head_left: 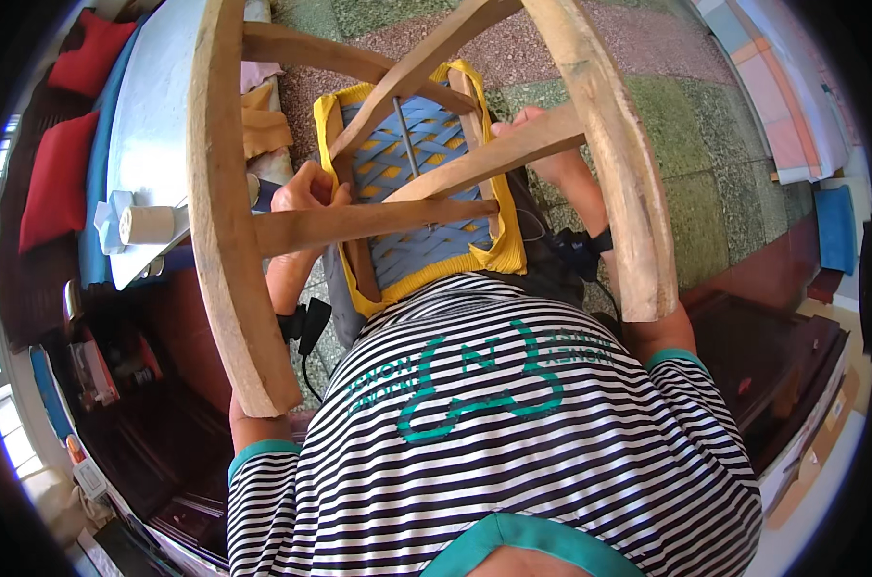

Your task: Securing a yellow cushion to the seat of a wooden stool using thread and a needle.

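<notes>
An upturned wooden stool (604, 192) lies across my lap, legs pointing up. Its seat underside shows woven blue straps (383, 163), a thin metal rod (407, 144) and yellow ribbed fabric (505, 255) folded round the edges. My left hand (306, 197) is closed with curled fingers at the fabric's left edge, gripping it. My right hand (542, 154) is at the seat's far right, fingers bent and partly hidden by a wooden brace (551, 130); what they hold is unclear.
At left stands a white-topped table (152, 106) with a thread spool (145, 226) and tan cloth (263, 125); red cushions (56, 178) lie beyond. Dark furniture (744, 356) flanks me at right, below folded checked cloth (772, 87). The tiled floor (686, 183) shows around the stool.
</notes>
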